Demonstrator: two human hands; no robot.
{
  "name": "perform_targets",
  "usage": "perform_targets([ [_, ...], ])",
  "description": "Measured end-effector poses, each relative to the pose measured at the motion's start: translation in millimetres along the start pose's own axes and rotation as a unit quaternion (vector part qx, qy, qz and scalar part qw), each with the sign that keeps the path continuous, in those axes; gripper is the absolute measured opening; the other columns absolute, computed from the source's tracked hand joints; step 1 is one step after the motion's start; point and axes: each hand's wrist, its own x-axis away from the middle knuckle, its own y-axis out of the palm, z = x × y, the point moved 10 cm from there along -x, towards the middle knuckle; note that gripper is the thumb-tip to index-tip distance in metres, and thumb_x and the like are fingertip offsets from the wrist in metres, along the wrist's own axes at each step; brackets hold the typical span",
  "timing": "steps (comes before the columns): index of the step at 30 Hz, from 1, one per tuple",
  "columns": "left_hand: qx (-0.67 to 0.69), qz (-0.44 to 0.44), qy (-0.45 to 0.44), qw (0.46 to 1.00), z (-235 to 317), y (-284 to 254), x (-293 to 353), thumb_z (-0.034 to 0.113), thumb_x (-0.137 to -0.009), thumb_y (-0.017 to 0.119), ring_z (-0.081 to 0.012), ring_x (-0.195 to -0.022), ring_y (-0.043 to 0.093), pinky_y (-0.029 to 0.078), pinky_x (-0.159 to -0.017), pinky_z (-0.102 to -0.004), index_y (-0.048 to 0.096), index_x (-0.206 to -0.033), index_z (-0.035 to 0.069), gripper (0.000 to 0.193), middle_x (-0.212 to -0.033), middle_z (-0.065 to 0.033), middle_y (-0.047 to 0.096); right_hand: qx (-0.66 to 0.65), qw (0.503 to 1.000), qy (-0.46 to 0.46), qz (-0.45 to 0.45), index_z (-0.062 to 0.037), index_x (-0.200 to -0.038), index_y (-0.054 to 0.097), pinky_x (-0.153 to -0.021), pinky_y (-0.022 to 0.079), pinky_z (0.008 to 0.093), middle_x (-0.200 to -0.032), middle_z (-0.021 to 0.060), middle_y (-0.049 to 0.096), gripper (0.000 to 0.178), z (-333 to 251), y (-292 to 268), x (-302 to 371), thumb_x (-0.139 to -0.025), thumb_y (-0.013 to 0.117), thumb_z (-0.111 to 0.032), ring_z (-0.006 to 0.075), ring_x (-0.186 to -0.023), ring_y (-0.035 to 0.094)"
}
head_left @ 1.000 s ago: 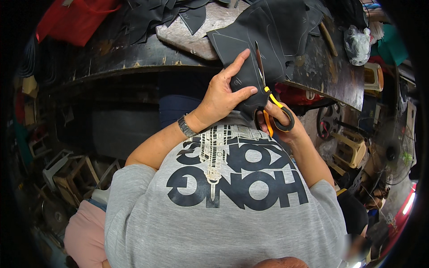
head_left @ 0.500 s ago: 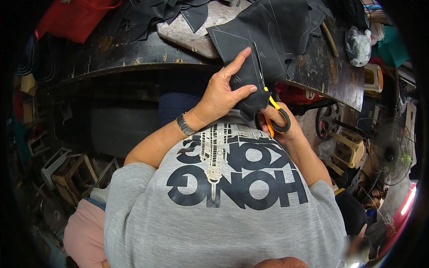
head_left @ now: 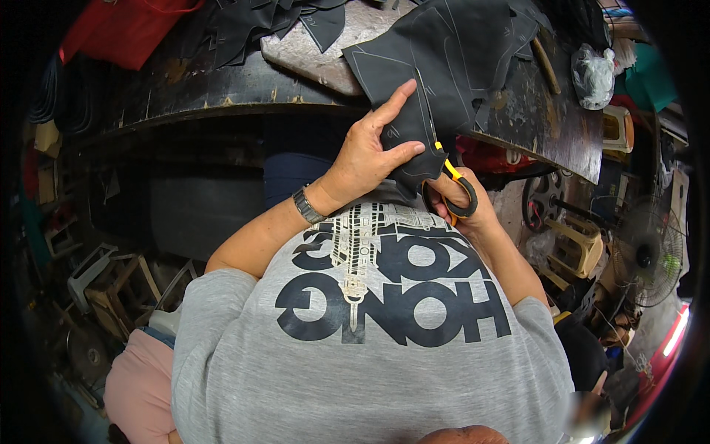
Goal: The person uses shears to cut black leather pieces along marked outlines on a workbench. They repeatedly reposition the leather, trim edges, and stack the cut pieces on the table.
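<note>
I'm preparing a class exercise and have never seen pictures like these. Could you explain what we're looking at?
There is no machine, only a person in a grey shirt working bare-handed. A wide fisheye camera on that person's head looks down, so straight edges bend. The left hand, with a dark metal wristwatch, holds a black, leather-like sheet with pale markings. The right hand holds scissors with yellow-and-black handles, a blade showing over the sheet. On the worn, dark table lie a pale, mottled slab, black cut pieces and a brown stick.
</note>
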Motion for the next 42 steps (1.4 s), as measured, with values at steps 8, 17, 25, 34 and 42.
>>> perform_targets([
  [8,-0.015,0.054,0.012,0.998,8,-21,-5,0.007,-0.093,0.069,-0.0086,-0.11,0.059,0.05,-0.094,-0.0236,0.057,-0.139,0.001,0.048,-0.128,-0.0082,0.065,-0.006,1.0,0.017,-0.008,-0.0022,-0.073,0.06,-0.035,0.039,0.0212,-0.057,0.0038,0.055,0.037,5,1,-7,-0.09,0.074,-0.032,0.0088,-0.04,0.051],
  [17,0.002,0.079,0.042,0.996,27,-54,-7,-0.001,-0.088,0.067,-0.0125,-0.122,0.057,0.042,-0.106,-0.0262,0.06,-0.136,0.003,0.049,-0.135,-0.008,0.062,-0.011,0.991,0.016,-0.131,0.0005,-0.102,0.061,-0.051,0.051,0.0267,-0.075,0.007,0.062,0.053,-28,-3,-19,-0.087,0.071,-0.049,0.0146,-0.059,0.062],
  [25,0.087,0.11,-0.008,0.99,21,-74,-2,-0.001,-0.088,0.071,-0.0099,-0.102,0.065,0.055,-0.091,-0.0228,0.06,-0.136,0.003,0.05,-0.122,-0.0082,0.067,0.181,0.968,-0.021,-0.172,0.0007,-0.073,0.064,-0.044,0.047,0.0233,-0.06,0.0073,0.057,0.056,-64,1,-44,-0.079,0.075,-0.054,0.0146,-0.049,0.059],
  [34,-0.014,0.073,-0.001,0.997,41,-89,0,-0.003,-0.087,0.067,-0.0087,-0.108,0.063,0.051,-0.096,-0.0217,0.056,-0.14,0.002,0.054,-0.131,-0.0078,0.063,0.296,0.927,-0.048,-0.223,-0.0005,-0.072,0.066,-0.044,0.046,0.025,-0.057,0.0063,0.057,0.053,-85,6,-47,-0.079,0.075,-0.052,0.0146,-0.047,0.057],
  [42,-0.037,0.05,-0.032,0.998,42,-95,2,-0.001,-0.087,0.066,-0.0058,-0.102,0.063,0.051,-0.091,-0.0191,0.058,-0.139,0.003,0.053,-0.124,-0.0059,0.067,0.295,0.929,-0.044,-0.218,-0.001,-0.073,0.065,-0.043,0.043,0.0241,-0.058,0.0046,0.056,0.051,-82,7,-45,-0.079,0.076,-0.05,0.013,-0.046,0.055],
])
